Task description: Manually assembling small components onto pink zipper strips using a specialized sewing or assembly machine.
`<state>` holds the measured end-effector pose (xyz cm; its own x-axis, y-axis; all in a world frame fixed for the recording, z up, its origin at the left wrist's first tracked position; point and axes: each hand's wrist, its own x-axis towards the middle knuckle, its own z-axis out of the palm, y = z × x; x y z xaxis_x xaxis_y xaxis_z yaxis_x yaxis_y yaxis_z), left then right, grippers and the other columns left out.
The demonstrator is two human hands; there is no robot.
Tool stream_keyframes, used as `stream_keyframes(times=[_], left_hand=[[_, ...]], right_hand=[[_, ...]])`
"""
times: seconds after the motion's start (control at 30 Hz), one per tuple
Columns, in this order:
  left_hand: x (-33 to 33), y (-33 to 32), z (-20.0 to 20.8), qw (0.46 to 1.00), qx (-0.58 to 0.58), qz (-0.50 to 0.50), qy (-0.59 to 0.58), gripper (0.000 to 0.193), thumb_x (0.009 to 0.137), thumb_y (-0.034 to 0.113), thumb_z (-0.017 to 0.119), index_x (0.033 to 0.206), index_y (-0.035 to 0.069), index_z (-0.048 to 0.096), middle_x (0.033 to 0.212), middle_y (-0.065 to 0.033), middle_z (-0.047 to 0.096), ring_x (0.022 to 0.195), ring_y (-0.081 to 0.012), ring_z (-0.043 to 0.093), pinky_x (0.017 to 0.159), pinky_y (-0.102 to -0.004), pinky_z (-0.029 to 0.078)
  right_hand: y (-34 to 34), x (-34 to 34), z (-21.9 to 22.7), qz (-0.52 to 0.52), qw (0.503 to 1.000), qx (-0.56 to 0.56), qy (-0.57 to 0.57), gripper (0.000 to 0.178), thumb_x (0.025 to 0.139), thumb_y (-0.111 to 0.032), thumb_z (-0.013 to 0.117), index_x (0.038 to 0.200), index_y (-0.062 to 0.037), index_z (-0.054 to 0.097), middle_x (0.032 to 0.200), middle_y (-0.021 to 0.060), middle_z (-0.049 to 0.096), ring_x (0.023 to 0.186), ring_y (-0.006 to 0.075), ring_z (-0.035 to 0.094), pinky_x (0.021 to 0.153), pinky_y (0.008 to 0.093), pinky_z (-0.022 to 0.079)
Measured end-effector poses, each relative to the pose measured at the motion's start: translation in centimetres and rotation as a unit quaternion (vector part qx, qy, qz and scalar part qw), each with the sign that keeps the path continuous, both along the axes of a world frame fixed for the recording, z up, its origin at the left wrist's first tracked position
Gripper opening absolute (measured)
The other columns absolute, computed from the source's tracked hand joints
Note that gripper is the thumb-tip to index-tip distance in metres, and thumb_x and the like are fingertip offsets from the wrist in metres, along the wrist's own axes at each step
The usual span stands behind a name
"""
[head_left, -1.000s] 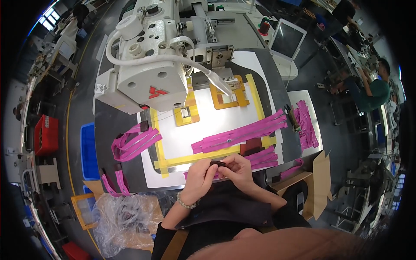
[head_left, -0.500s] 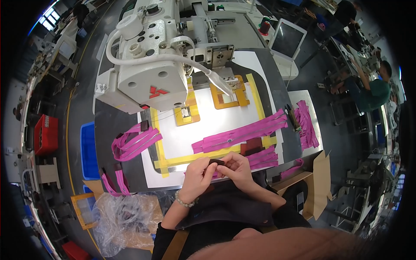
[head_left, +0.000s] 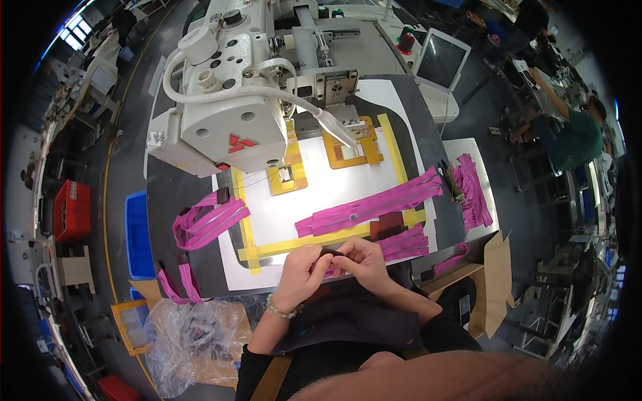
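Note:
My two hands meet at the front edge of the work table. A small dark piece (head_left: 330, 253), perhaps a fabric tab, is pinched between my left hand (head_left: 301, 273) and my right hand (head_left: 365, 266); fingers cover most of it. Beside my right hand lies a stack of magenta zippers (head_left: 406, 244), partly under the fingers. Further in, a longer magenta zipper strip (head_left: 368, 206) with a metal pull stretches across the white plate (head_left: 321, 190). Between the two lies a dark red patch (head_left: 387, 226). A looped magenta zipper (head_left: 210, 224) with a dark end tab rests at the left.
A large white sewing machine (head_left: 224, 130) overhangs the far left, with yellow-taped clamp frames (head_left: 348, 162) beneath. More zippers (head_left: 473, 194) lie on a side shelf. Around the table stand a cardboard box (head_left: 493, 287), a blue bin (head_left: 138, 234) and clear plastic wrap (head_left: 190, 341).
My fingers have closed further over the dark piece, so less of it shows. My left hand has turned slightly; the zippers lie where they were.

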<state>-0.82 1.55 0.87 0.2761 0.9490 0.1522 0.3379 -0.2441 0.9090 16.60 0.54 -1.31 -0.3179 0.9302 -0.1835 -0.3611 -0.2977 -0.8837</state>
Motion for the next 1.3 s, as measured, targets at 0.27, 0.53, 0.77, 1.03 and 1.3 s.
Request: stream_keyframes(times=[0.27, 0.53, 0.77, 1.03, 1.3], left_hand=[[-0.3, 0.2, 0.1, 1.000, 0.006, -0.019, -0.010, 0.027, 0.086, 0.012, 0.061, 0.067, 0.000, 0.047, 0.059, -0.0123, 0.042, 0.055, -0.0277, 0.044, 0.052, -0.0374, 0.034], [-0.6, 0.2, 0.9, 1.000, 0.006, -0.018, -0.019, 0.027, 0.086, 0.012, 0.062, 0.066, 0.001, 0.048, 0.058, -0.0119, 0.041, 0.055, -0.0271, 0.043, 0.052, -0.0374, 0.033], [-0.9, 0.2, 0.6, 0.999, 0.025, -0.025, -0.016, 0.025, 0.085, 0.010, 0.062, 0.066, 0.001, 0.049, 0.059, -0.0125, 0.042, 0.055, -0.0290, 0.044, 0.053, -0.0383, 0.034], [-2.2, 0.5, 0.7, 0.996, 0.020, -0.090, 0.001, 0.020, 0.086, 0.011, 0.062, 0.072, 0.000, 0.053, 0.062, -0.0128, 0.043, 0.058, -0.0283, 0.045, 0.055, -0.0370, 0.036], [-1.9, 0.7, 1.5, 0.998, -0.028, -0.049, -0.029, 0.019, 0.086, 0.013, 0.065, 0.081, 0.000, 0.053, 0.065, -0.0104, 0.042, 0.060, -0.0258, 0.044, 0.056, -0.0363, 0.036]], right_hand=[[0.0, -0.2, 0.0, 0.009, 1.000, 0.015, 0.021, 0.006, 0.092, -0.003, 0.061, 0.094, 0.0026, 0.057, 0.082, 0.0112, 0.067, 0.068, 0.0136, 0.066, 0.062, 0.0238, 0.054], [-0.1, -0.5, 0.3, 0.015, 0.999, 0.008, 0.030, 0.005, 0.092, -0.004, 0.061, 0.092, -0.0009, 0.057, 0.081, 0.0056, 0.066, 0.068, 0.0098, 0.065, 0.062, 0.0215, 0.051], [-0.2, -0.7, 0.3, 0.001, 0.999, 0.024, 0.025, 0.007, 0.092, -0.003, 0.061, 0.092, 0.0023, 0.057, 0.083, 0.0101, 0.065, 0.066, 0.0141, 0.066, 0.060, 0.0238, 0.053], [3.1, 1.1, 4.2, 0.187, 0.941, 0.166, -0.230, 0.011, 0.086, -0.004, 0.067, 0.079, 0.0009, 0.060, 0.068, 0.0008, 0.059, 0.059, 0.0032, 0.053, 0.052, 0.0206, 0.040], [1.6, -0.5, 1.9, 0.054, 0.986, 0.091, -0.127, 0.016, 0.091, -0.006, 0.064, 0.080, -0.0016, 0.053, 0.068, -0.0035, 0.052, 0.060, -0.0008, 0.043, 0.051, 0.0178, 0.034]])
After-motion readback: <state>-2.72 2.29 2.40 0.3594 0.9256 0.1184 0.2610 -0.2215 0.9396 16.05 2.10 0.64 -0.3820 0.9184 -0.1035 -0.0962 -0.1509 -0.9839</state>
